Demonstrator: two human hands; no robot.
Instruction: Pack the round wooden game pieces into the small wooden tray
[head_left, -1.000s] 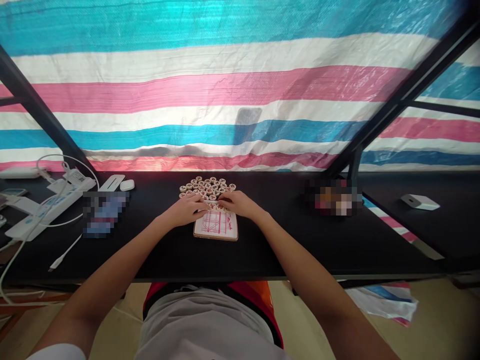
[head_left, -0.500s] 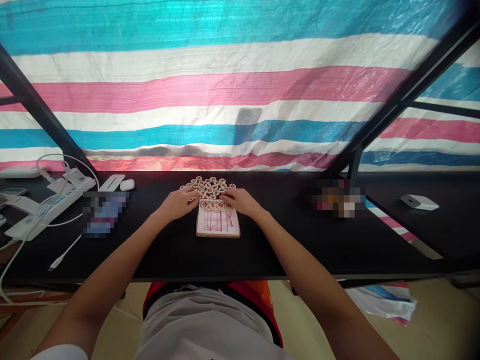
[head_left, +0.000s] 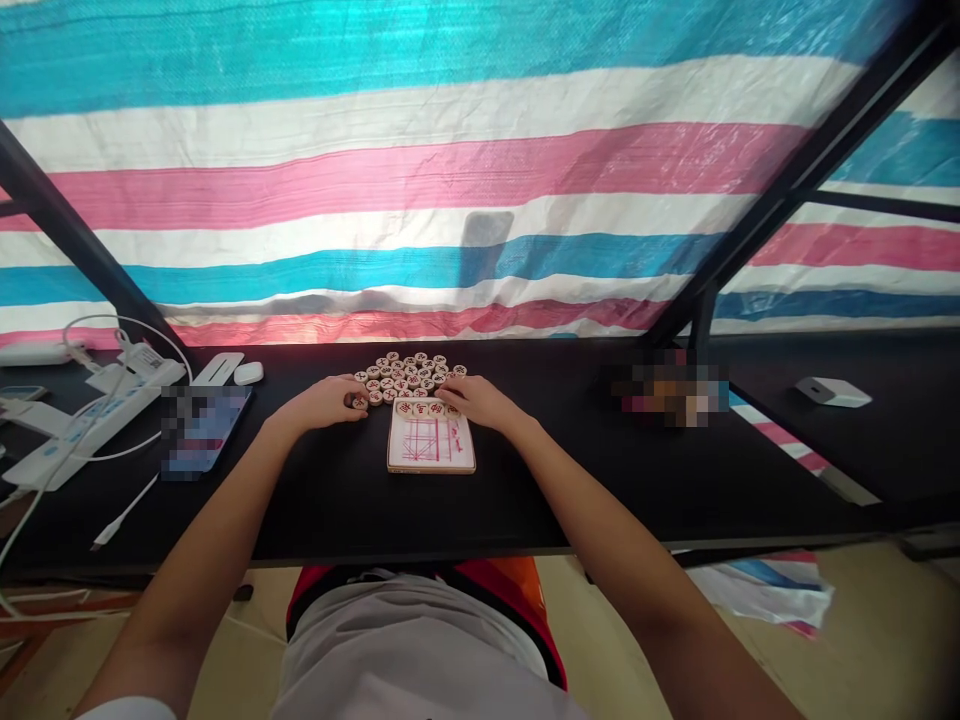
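Observation:
Several round Chinese chess pieces [head_left: 410, 370] with red and dark characters lie in a loose cluster on the black desk. My left hand [head_left: 330, 402] is at the cluster's left edge, thumb and fingers closed round one piece [head_left: 360, 402]. Directly in front of the cluster lies a shallow square box [head_left: 431, 455] with red lines printed on its white inside. A row of pieces [head_left: 421, 409] with red characters runs along its far side. My right hand [head_left: 484, 400] bends over the box's far right corner, fingertips on the row's right-end piece, partly covering it.
On the left are a white power strip [head_left: 97, 425] with cables, a phone [head_left: 206, 435], a white cable plug [head_left: 112, 530] and a small white case [head_left: 249, 373]. A blurred-out item [head_left: 667, 390] and a white charger [head_left: 832, 392] lie to the right. Striped sheeting [head_left: 420, 170] hangs behind.
My left hand has moved left, from the box's far left corner to the cluster's left edge, and now grips a piece there. My right hand stays at the box's far right corner.

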